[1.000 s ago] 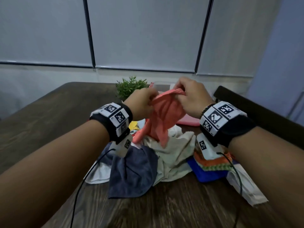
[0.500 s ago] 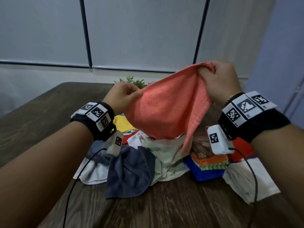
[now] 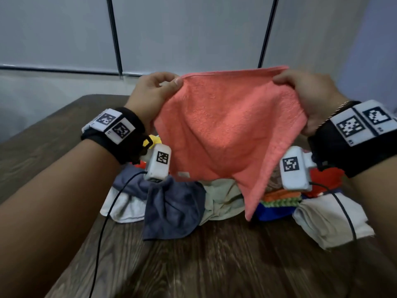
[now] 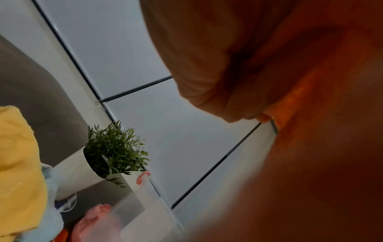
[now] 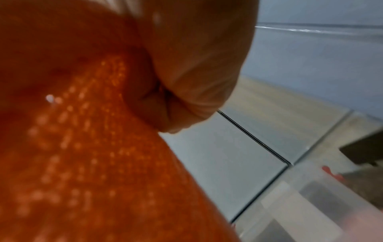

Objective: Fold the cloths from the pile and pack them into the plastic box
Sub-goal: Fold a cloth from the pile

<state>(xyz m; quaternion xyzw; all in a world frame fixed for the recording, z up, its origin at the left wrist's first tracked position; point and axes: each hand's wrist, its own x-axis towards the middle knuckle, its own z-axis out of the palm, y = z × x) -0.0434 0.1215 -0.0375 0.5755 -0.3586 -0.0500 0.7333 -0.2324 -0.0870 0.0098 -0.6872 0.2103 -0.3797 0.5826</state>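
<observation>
Coral terry cloth point(image 3: 227, 134) now stretched flat between both hands above the pile point(image 3: 214, 201); half a second ago it hung slack from a raised right corner, and a second ago it was bunched. Left hand point(image 3: 150, 95) pinches the top left corner between thumb and curled fingers; right hand point(image 3: 309, 95) pinches the top right corner likewise. Top hem level, lower corner drooping to a point near the blue cloth point(image 3: 272, 211). Pile of mixed cloths lies on a dark wood-grain table point(image 3: 214, 265): navy cloth point(image 3: 171, 209) near left, white cloth point(image 3: 330, 224) near right. Clear plastic box point(image 4: 145, 212) with pink clips sits farther back, beside a potted plant point(image 4: 114, 152). Grey panelled wall behind.
</observation>
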